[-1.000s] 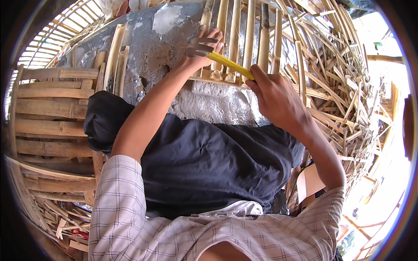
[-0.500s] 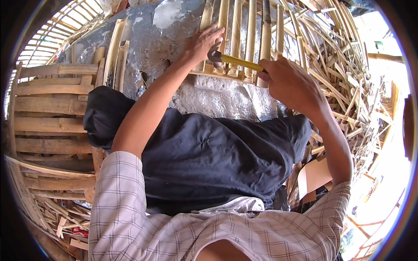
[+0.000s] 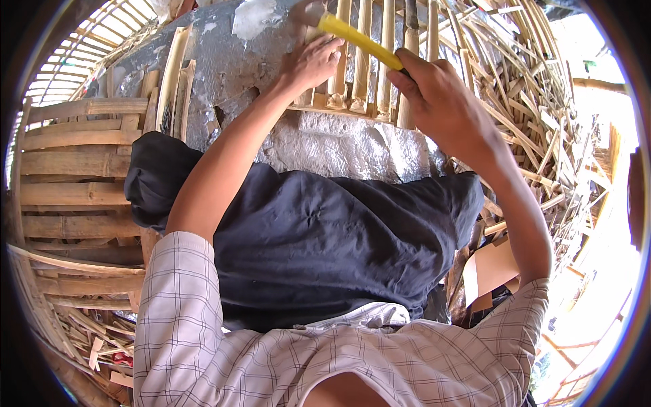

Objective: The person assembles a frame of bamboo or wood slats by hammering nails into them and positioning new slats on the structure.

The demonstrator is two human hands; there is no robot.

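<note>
My right hand [image 3: 444,102] is closed around the dark grip of a hammer with a yellow handle [image 3: 366,42]. The hammer's head [image 3: 306,15] is raised and blurred, above and beyond my left hand [image 3: 312,66]. That hand is at the left side of a frame of parallel bamboo slats [image 3: 361,68], its fingers bent against one bamboo slat [image 3: 340,74]. Whether a nail or another small piece is also between the fingers cannot be made out. A thin bamboo crosspiece [image 3: 352,112] joins the slats at their near ends.
The frame lies on a grey, worn surface [image 3: 224,61]. Loose bamboo strips [image 3: 525,115] are piled at right. A woven bamboo panel [image 3: 81,163] stands at left, with split bamboo pieces [image 3: 178,74] beside it. Dark cloth [image 3: 325,237] covers my lap; a cardboard piece [image 3: 489,271] lies at right.
The hammer has swung up and away from the slat ends, its head now beyond my left hand. My right hand has risen slightly; my left hand stays at the slats, shifted a little left.
</note>
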